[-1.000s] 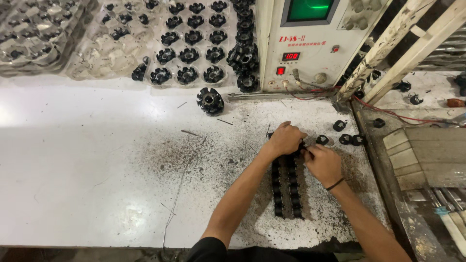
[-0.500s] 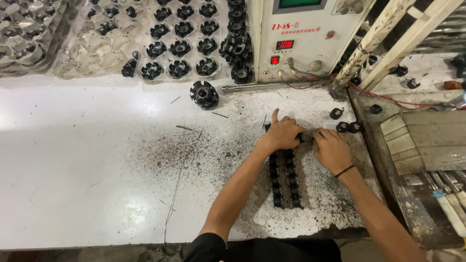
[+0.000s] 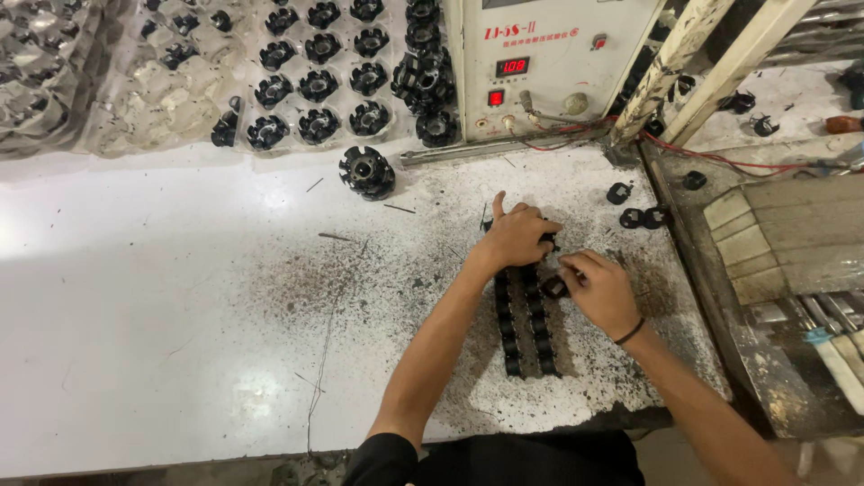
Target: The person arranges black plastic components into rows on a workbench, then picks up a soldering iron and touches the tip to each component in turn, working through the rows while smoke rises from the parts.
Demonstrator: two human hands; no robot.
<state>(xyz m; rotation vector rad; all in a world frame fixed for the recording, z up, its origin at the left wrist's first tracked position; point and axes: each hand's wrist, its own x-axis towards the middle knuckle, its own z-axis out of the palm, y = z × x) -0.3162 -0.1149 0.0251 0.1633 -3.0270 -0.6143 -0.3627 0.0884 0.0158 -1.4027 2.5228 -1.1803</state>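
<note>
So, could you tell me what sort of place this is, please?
Probably a small factory workbench: a grimy white table, clear trays of black parts, a control box with a red display, and rows of black parts under both hands.

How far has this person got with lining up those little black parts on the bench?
Two rows of small black parts already lie side by side on the white bench. The left hand rests on the far end of the rows, while the right hand fingers pinch one more black piece beside them. A few loose black pieces lie to the right, and the clear trays behind hold many larger black parts.
</note>
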